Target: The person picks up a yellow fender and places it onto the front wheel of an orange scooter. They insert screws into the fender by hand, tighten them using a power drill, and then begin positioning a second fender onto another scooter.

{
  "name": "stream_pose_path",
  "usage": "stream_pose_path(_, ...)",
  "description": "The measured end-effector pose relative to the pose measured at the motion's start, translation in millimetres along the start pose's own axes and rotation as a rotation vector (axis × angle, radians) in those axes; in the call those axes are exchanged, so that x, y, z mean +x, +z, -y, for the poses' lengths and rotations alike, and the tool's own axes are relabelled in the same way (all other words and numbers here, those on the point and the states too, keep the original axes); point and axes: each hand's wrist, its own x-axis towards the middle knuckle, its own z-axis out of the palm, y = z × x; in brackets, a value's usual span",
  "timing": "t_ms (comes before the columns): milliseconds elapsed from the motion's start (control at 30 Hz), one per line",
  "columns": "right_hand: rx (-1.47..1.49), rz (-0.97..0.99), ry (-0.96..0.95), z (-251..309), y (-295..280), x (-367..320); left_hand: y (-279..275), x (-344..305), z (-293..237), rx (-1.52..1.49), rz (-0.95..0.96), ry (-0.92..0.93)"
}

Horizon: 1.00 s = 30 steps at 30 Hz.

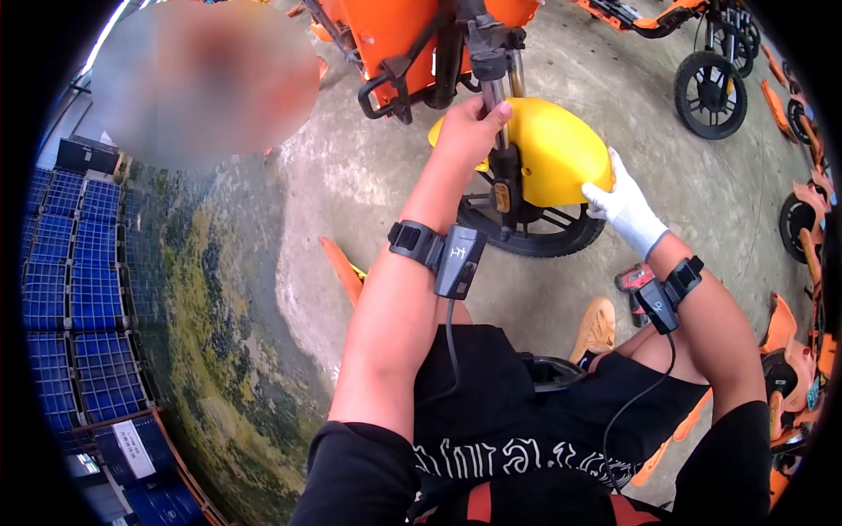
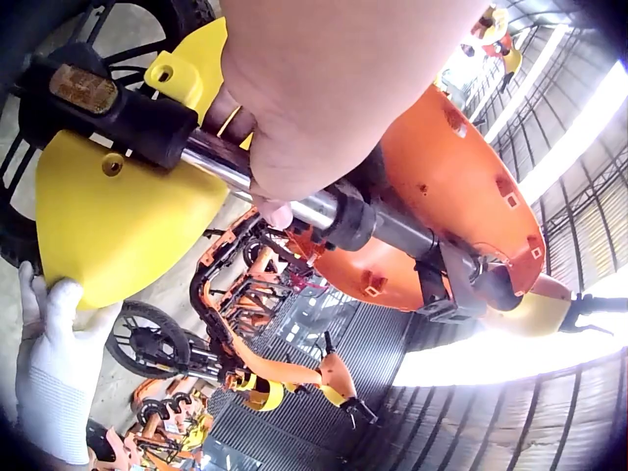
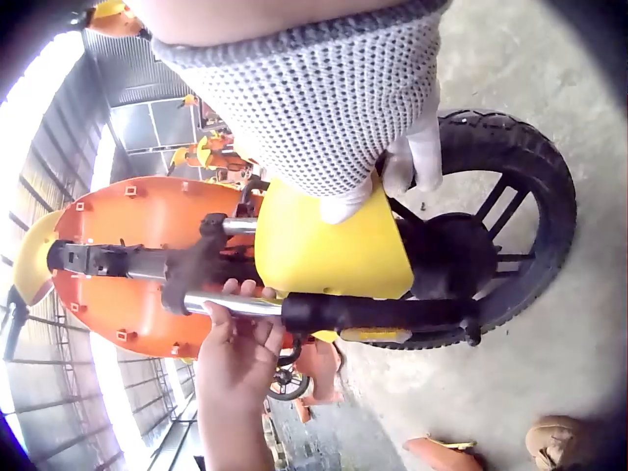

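Observation:
A yellow front fender (image 1: pixel 561 149) sits between the fork legs, over the black front wheel (image 1: pixel 553 247) of an orange motorbike. My bare left hand (image 1: pixel 465 136) grips a shiny fork tube (image 2: pixel 319 209), its fingers curled round the metal above the black lower fork leg (image 3: pixel 383 312). At the fender's lower edge, my right hand (image 1: pixel 627 206) in a white knit glove pinches the rim, thumb on the outer face. The fingers behind that rim are partly hidden. A mounting hole (image 2: pixel 113 165) shows in the fender's side next to the fork leg.
An orange body panel (image 3: pixel 147 226) rises above the fork. On the floor, a red power tool (image 1: pixel 633 279) lies near a tan shoe (image 1: pixel 596 326). Another bike wheel (image 1: pixel 710 95) stands at the back right, and blue crates (image 1: pixel 74 280) line the left side.

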Motion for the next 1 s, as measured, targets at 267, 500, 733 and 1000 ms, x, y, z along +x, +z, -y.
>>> stream_pose_path(267,-0.024,0.047,-0.002,0.5,-5.3,-2.7,1.1,-7.1,-4.6,0.034,-0.007,0.005)
stream_pose_path(500,-0.773,-0.116,-0.356,4.3,-23.9,-21.5,10.3,-7.2,13.1,0.380,-0.276,0.103)
stream_pose_path(733,-1.209,0.044,-0.659,100.5,-16.4,-129.5,76.2,-98.9,-4.6,0.890,0.294,0.697)
stream_pose_path(1000,-1.105,0.368,-0.279,95.0,31.1,-182.4,188.1,-137.8,167.8,0.800,1.422,0.120)
